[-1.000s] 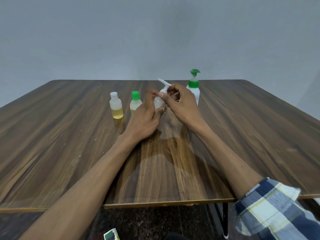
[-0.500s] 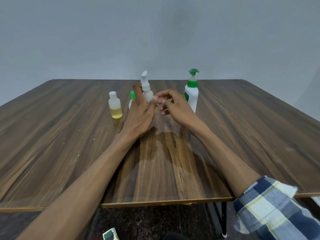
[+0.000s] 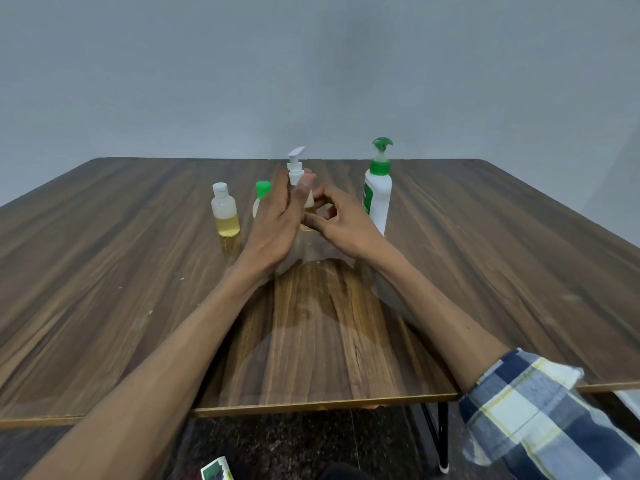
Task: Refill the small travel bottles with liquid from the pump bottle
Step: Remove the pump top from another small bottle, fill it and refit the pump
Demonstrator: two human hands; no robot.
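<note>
On the wooden table [image 3: 138,278] my left hand [image 3: 275,223] holds a small white pump-top bottle [image 3: 295,169] upright, thumb and fingers around its body, most of which is hidden. My right hand [image 3: 344,225] sits just right of that bottle with fingers loosely curled, holding nothing. A tall white pump bottle with a green pump head [image 3: 378,199] stands right behind the right hand. A small travel bottle with a white cap and yellow liquid [image 3: 225,216] stands to the left. A green-capped travel bottle [image 3: 262,189] is partly hidden behind my left hand.
The table's front edge runs just below my forearms. A small green and white box [image 3: 216,472] lies on the dark floor under it. A black table leg [image 3: 441,441] stands at the lower right.
The small pump-top bottle went from tilted to upright in my left hand. My right hand let go of its pump head and dropped beside the bottle.
</note>
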